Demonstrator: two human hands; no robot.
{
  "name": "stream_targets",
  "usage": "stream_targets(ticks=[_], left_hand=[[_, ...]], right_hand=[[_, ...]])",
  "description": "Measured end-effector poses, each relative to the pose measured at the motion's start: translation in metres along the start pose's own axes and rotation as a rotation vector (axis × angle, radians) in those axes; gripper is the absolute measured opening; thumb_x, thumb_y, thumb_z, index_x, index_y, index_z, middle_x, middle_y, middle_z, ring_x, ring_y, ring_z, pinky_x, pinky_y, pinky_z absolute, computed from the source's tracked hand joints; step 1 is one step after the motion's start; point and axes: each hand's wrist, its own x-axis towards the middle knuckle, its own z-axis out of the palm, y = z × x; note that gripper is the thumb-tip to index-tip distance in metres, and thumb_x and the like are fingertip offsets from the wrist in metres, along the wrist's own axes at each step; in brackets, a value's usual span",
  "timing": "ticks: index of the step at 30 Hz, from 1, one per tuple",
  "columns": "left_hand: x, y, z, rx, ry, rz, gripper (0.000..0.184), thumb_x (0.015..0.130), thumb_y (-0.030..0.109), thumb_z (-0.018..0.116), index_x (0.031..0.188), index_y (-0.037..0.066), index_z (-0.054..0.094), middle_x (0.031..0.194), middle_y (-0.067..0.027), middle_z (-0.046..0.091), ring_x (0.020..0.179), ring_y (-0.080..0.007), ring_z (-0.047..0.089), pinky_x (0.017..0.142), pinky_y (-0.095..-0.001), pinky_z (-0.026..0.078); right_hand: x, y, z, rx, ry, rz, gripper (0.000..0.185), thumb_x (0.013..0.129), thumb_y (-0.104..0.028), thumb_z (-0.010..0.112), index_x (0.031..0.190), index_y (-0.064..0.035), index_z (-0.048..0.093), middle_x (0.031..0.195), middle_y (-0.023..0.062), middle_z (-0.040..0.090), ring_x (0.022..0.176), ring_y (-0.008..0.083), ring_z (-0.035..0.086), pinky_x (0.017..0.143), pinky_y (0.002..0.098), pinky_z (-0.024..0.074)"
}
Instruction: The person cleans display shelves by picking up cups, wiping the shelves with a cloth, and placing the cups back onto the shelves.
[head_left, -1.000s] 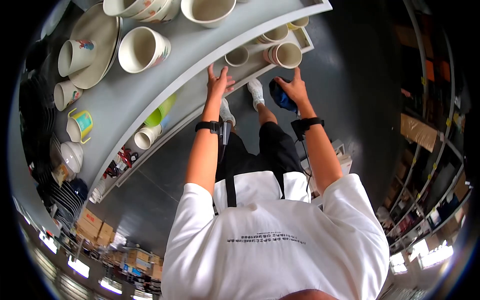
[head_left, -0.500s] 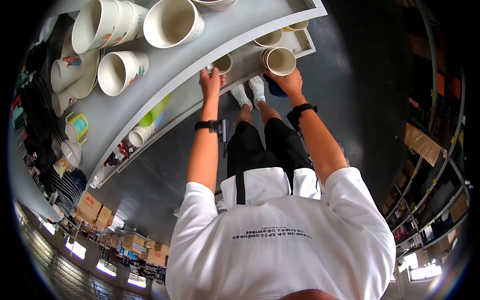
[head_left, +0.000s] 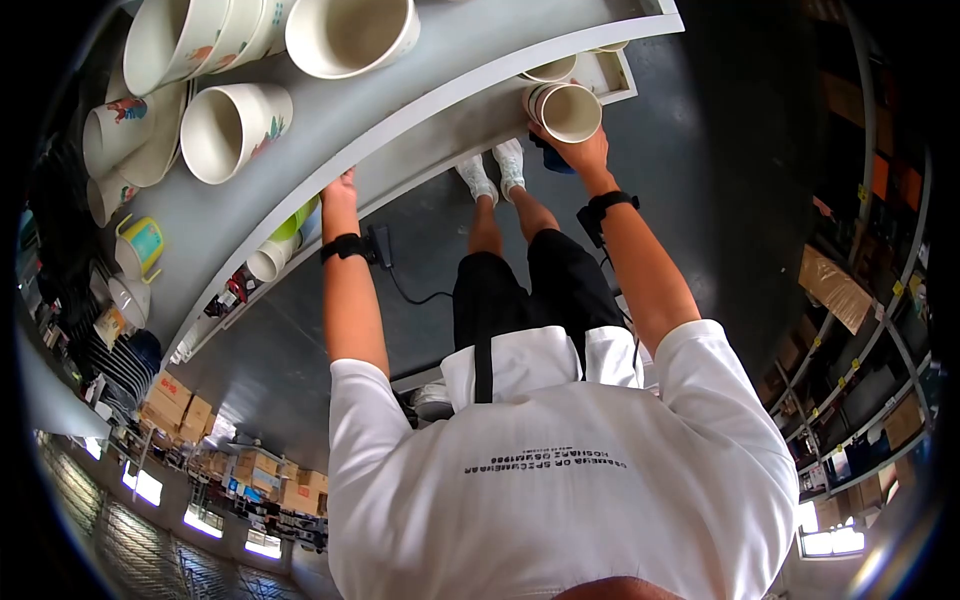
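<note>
My right hand (head_left: pixel 578 150) is wrapped round a small stack of white cups (head_left: pixel 573 113), their mouths tilted toward me, in front of the lower shelf. My left hand (head_left: pixel 341 186) reaches in beneath the upper shelf's edge; its fingers are mostly hidden, so what they hold does not show. It is nearest to green cups (head_left: pixel 295 222) and white cups (head_left: pixel 268 260) lying on the lower shelf. Another cup (head_left: pixel 552 68) stands just behind the stack in my right hand.
Large white cups (head_left: pixel 352 38), a patterned cup (head_left: pixel 236 132) and a yellow-handled cup (head_left: pixel 140 247) sit on the upper grey shelf (head_left: pixel 450 62). Cardboard boxes (head_left: pixel 175 405) stand at lower left. A rack (head_left: pixel 885 310) runs along the right. A black cable (head_left: pixel 405 292) hangs from my left wrist.
My left hand has moved left from a cup on the lower shelf to beneath the upper shelf's edge; that cup is out of sight. The right hand keeps its stack, shifted slightly.
</note>
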Motion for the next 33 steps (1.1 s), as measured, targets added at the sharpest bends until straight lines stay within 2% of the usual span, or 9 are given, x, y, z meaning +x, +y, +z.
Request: stream_targets(ticks=[2, 4, 12, 18, 23, 28, 30, 32, 33], left_hand=[[0.006, -0.006, -0.007, -0.055, 0.031, 0.009, 0.011, 0.100, 0.017, 0.056, 0.103, 0.008, 0.060, 0.091, -0.0054, 0.061, 0.076, -0.0143, 0.057, 0.064, -0.0252, 0.051], [0.010, -0.009, -0.002, -0.013, -0.011, -0.006, 0.012, 0.101, 0.016, 0.053, 0.109, 0.010, 0.059, 0.093, -0.0040, 0.060, 0.077, -0.0143, 0.057, 0.064, -0.0247, 0.050], [-0.154, -0.011, 0.052, -0.051, 0.110, 0.097, 0.040, 0.092, 0.029, 0.065, 0.125, 0.022, 0.044, 0.088, 0.0009, 0.041, 0.063, -0.0100, 0.038, 0.052, -0.0255, 0.032], [-0.225, -0.085, 0.068, 0.440, -0.579, 0.400, 0.088, 0.075, 0.020, 0.085, 0.144, 0.021, 0.032, 0.122, -0.0059, 0.047, 0.104, -0.0160, 0.051, 0.077, -0.0324, 0.049], [-0.234, -0.094, 0.089, 0.808, -0.868, 0.630, 0.116, 0.067, 0.012, 0.090, 0.157, 0.017, 0.017, 0.151, -0.0111, 0.033, 0.135, -0.0286, 0.041, 0.096, -0.0432, 0.052], [-0.197, -0.095, 0.065, 0.707, -0.945, 0.687, 0.117, 0.065, 0.011, 0.092, 0.156, 0.013, 0.020, 0.155, -0.0111, 0.030, 0.138, -0.0311, 0.040, 0.108, -0.0537, 0.045], [-0.185, -0.088, 0.055, 0.787, -0.809, 0.857, 0.102, 0.064, 0.013, 0.092, 0.149, 0.005, 0.037, 0.142, -0.0148, 0.047, 0.131, -0.0313, 0.048, 0.105, -0.0408, 0.047], [-0.159, -0.090, 0.040, 0.400, -0.828, 0.379, 0.099, 0.072, 0.005, 0.087, 0.153, 0.010, 0.030, 0.149, -0.0115, 0.044, 0.137, -0.0254, 0.044, 0.108, -0.0470, 0.046], [-0.159, -0.076, 0.026, 0.560, -0.787, 0.597, 0.096, 0.073, 0.005, 0.086, 0.152, 0.007, 0.031, 0.144, -0.0119, 0.049, 0.132, -0.0245, 0.049, 0.106, -0.0425, 0.046]], right_hand=[[-0.004, 0.005, 0.003, -0.005, 0.016, -0.031, 0.091, 0.068, -0.055, 0.086, 0.142, -0.0160, 0.050, 0.142, 0.0105, 0.054, 0.119, 0.0280, 0.062, 0.094, 0.0415, 0.0519], [-0.001, 0.001, 0.003, 0.079, 0.024, -0.061, 0.097, 0.065, -0.051, 0.088, 0.148, -0.0303, 0.043, 0.132, 0.0108, 0.050, 0.108, 0.0399, 0.064, 0.088, 0.0484, 0.0533], [-0.003, 0.011, 0.008, 0.057, 0.040, -0.032, 0.082, 0.065, -0.054, 0.087, 0.128, -0.0098, 0.056, 0.123, 0.0118, 0.058, 0.109, 0.0397, 0.063, 0.088, 0.0468, 0.0519], [-0.011, 0.002, 0.013, 0.038, 0.088, -0.117, 0.073, 0.072, -0.036, 0.084, 0.137, -0.0260, 0.054, 0.118, 0.0084, 0.060, 0.104, 0.0400, 0.064, 0.087, 0.0464, 0.0523], [-0.024, -0.019, 0.018, 0.061, -0.006, -0.258, 0.072, 0.076, -0.031, 0.079, 0.141, -0.0303, 0.049, 0.122, 0.0077, 0.059, 0.104, 0.0399, 0.064, 0.085, 0.0469, 0.0527], [-0.039, -0.072, 0.034, -0.058, -0.162, -0.240, 0.060, 0.081, -0.030, 0.070, 0.138, -0.0281, 0.051, 0.125, 0.0118, 0.058, 0.096, 0.0400, 0.067, 0.080, 0.0492, 0.0553], [-0.050, -0.102, 0.044, -0.085, -0.213, -0.260, 0.056, 0.082, -0.029, 0.069, 0.136, -0.0274, 0.053, 0.123, 0.0117, 0.059, 0.095, 0.0373, 0.068, 0.080, 0.0473, 0.0558], [-0.051, -0.105, 0.081, -0.091, -0.179, -0.396, 0.053, 0.084, -0.028, 0.067, 0.135, -0.0283, 0.055, 0.123, 0.0114, 0.059, 0.093, 0.0345, 0.069, 0.079, 0.0454, 0.0563], [-0.053, -0.116, 0.088, -0.026, -0.252, -0.419, 0.056, 0.085, -0.031, 0.066, 0.138, -0.0249, 0.049, 0.122, 0.0144, 0.058, 0.097, 0.0393, 0.067, 0.081, 0.0485, 0.0562]])
